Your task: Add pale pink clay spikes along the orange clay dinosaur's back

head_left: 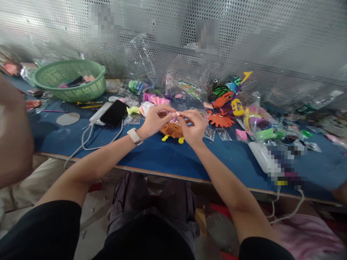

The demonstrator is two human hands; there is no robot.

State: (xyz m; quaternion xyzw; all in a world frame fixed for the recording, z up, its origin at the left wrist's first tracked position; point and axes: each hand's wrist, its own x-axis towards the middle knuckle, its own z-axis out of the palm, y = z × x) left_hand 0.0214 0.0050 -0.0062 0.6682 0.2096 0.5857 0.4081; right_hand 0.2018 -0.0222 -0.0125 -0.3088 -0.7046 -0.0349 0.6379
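My left hand (159, 119) and my right hand (193, 124) meet fingertip to fingertip over the table. Pinched between them is a small whitish-pink piece of clay (177, 113); its exact shape is too small to make out. Right below lies a brown clay figure (172, 130) with yellow feet, partly hidden by my fingers, and small pink bits show on its top. Left of my left hand are a pale yellow piece (133, 110) and pink clay (159, 100). An orange clay crab (221, 119) lies to the right of my right hand.
A green basket (72, 92) stands at the back left. Near it are a black phone (114, 113), a white power bank (99, 113) with a cable and a grey disc (68, 118). Clay figures, plastic bags and a clear bottle (318, 102) crowd the right. People sit on both sides.
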